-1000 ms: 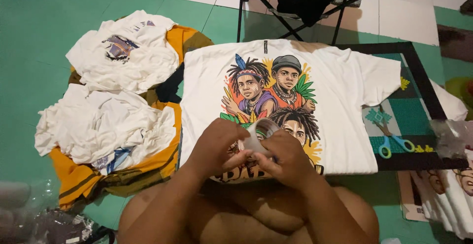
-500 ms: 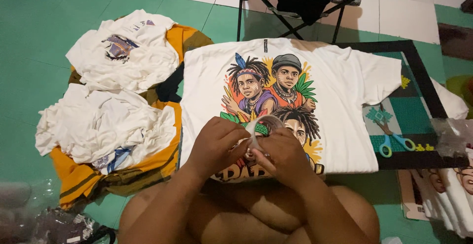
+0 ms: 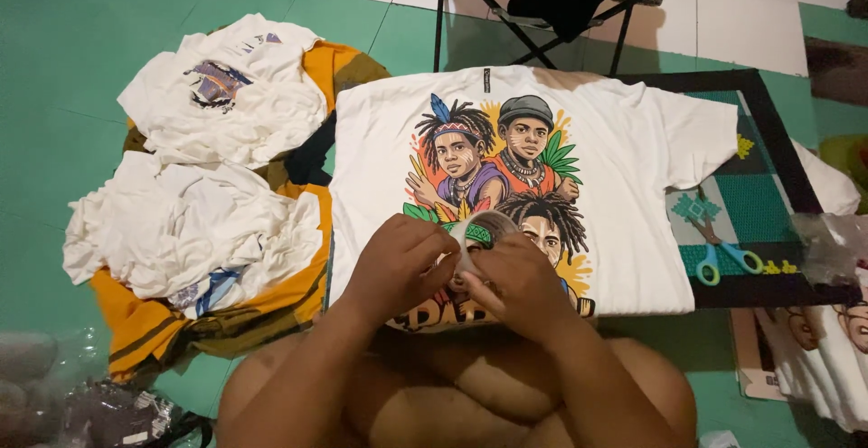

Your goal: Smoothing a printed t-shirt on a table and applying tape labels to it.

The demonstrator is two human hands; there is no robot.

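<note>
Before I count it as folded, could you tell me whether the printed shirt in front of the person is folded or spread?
Spread: the shirt lies flat, both sleeves out, print up.

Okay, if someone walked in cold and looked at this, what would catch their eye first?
Most likely the white T-shirt spread flat in the middle of the green floor, with its bright print of three cartoon figures. Just below it, the left hand and right hand meet on a roll of clear tape. To the left, crumpled white shirts lie heaped on an orange cloth.

White T-shirt (image 3: 624, 168) with colourful portrait print; teal-handled scissors (image 3: 721, 258); orange cloth (image 3: 136, 321); green floor (image 3: 54, 68).
</note>
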